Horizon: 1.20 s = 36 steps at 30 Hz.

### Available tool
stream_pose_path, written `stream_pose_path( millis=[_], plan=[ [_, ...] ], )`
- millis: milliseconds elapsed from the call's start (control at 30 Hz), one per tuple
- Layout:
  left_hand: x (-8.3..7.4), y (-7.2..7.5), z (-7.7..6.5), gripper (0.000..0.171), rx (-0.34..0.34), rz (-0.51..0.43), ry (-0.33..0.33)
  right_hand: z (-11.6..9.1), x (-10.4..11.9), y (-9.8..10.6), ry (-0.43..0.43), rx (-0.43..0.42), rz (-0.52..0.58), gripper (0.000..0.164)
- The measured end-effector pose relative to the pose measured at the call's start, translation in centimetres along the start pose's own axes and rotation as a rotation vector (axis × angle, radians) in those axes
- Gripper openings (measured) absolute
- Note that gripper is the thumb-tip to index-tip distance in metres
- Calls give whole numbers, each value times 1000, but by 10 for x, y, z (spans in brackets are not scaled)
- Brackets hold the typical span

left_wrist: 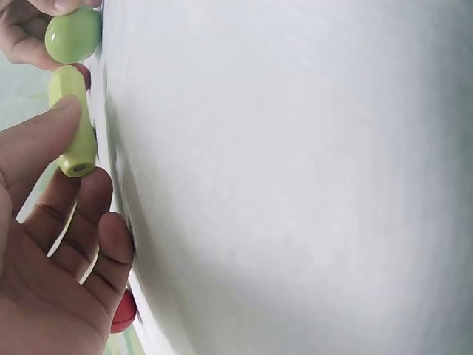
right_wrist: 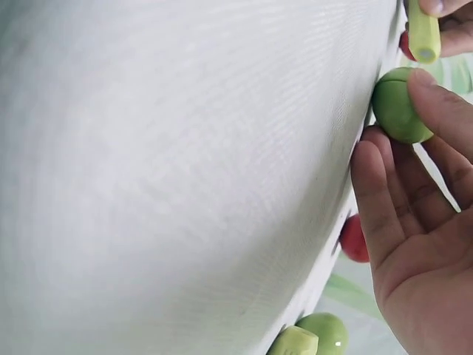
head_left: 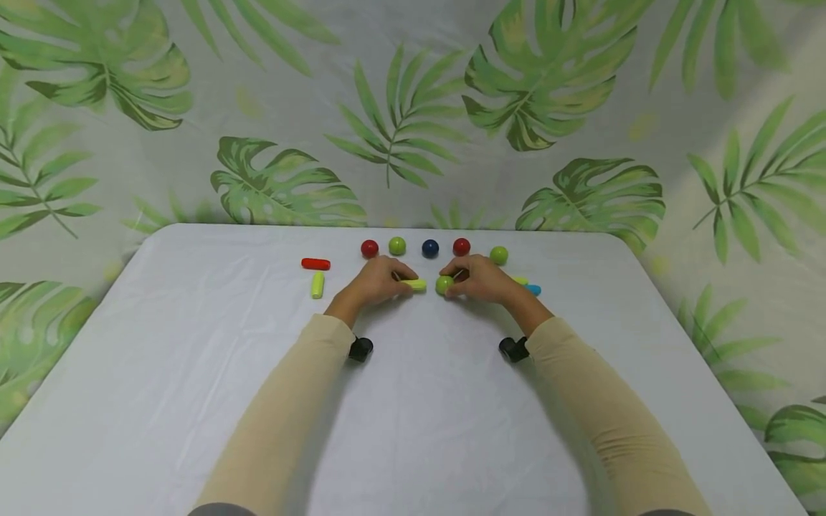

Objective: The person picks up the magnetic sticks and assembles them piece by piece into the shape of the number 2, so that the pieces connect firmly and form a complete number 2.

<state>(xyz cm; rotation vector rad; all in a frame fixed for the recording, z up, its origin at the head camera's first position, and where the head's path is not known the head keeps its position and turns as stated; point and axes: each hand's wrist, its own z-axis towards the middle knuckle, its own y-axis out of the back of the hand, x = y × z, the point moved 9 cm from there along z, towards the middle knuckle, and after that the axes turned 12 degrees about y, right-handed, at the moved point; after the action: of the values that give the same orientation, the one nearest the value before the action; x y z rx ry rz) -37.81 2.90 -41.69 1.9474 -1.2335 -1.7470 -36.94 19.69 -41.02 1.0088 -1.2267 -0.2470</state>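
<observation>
With a blue stick (head_left: pixel 534 289) partly hidden centre-right, your left grip (head_left: pixel 379 279) pinches a yellow stick (head_left: pixel 418 285), your right grip (head_left: pixel 481 278) a green ball (head_left: pixel 443 286).

A pale grey-white backdrop printed with green foliage (head_left: pixel 413 204) rises beyond a broad white table with rounded far corners (head_left: pixel 161 373) and shows along both its sides. The print mixes wide, split leaves (head_left: pixel 548 79) with slender, feathery fronds (head_left: pixel 396 129). Faint creases mark the tabletop's left part. Toward the right, grey shade gives way to brighter light.
</observation>
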Motion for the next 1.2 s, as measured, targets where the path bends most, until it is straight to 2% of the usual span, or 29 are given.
stream_pose_path(
  millis=[533, 1200],
  plan=[
    [-3, -5, 6, 31, 2, -19, -43, 3, -3, 0, -1, 2, 3, 37],
    [-9, -8, 10, 30, -32, -61, -45, 3, -1, -1, -9, 10, -7, 38]
  ],
)
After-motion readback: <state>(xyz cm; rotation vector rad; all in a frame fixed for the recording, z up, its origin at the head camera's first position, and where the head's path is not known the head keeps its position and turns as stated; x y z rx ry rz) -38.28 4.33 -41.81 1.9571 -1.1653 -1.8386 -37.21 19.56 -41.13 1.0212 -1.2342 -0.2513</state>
